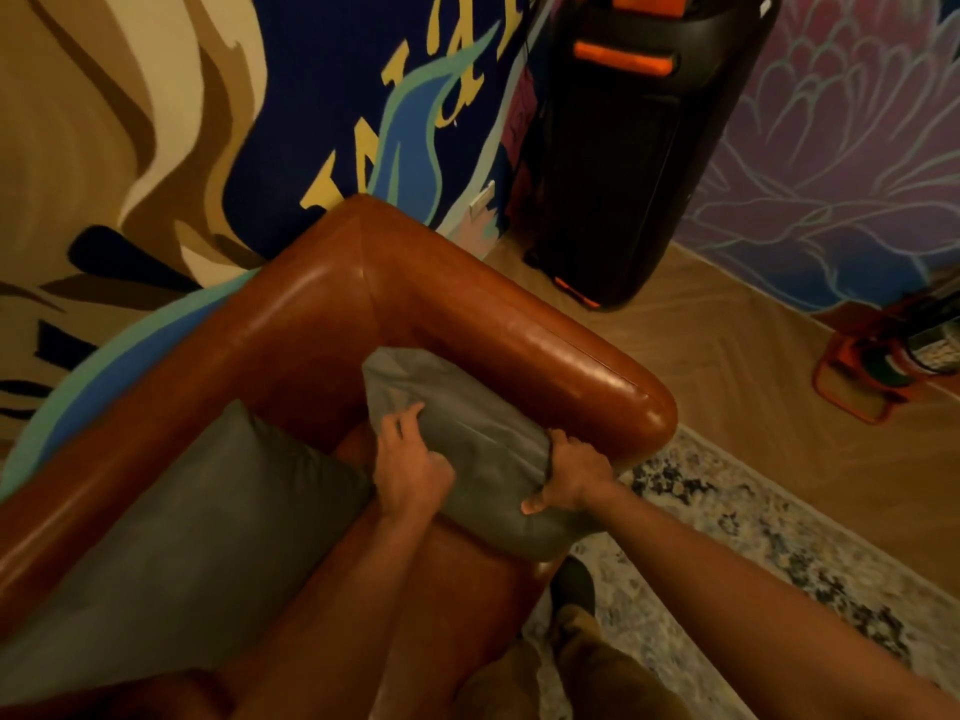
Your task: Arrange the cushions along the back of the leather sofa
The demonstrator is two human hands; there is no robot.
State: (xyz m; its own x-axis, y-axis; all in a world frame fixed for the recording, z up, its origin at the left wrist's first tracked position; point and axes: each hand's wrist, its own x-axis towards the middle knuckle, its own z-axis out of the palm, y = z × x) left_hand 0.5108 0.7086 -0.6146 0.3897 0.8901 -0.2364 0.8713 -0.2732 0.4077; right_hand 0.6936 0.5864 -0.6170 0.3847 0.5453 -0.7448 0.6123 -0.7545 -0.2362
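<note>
A brown leather sofa fills the middle, seen from above at its corner. One grey cushion leans against the right armrest. My left hand grips its left side and my right hand grips its front corner. A second, larger grey cushion rests against the sofa's back on the left, touching the seat, with no hand on it.
A tall black speaker with orange trim stands on the wood floor behind the armrest. An orange-framed object sits at the right. A patterned rug lies by the sofa's front, with my shoe on it. Painted walls stand close behind.
</note>
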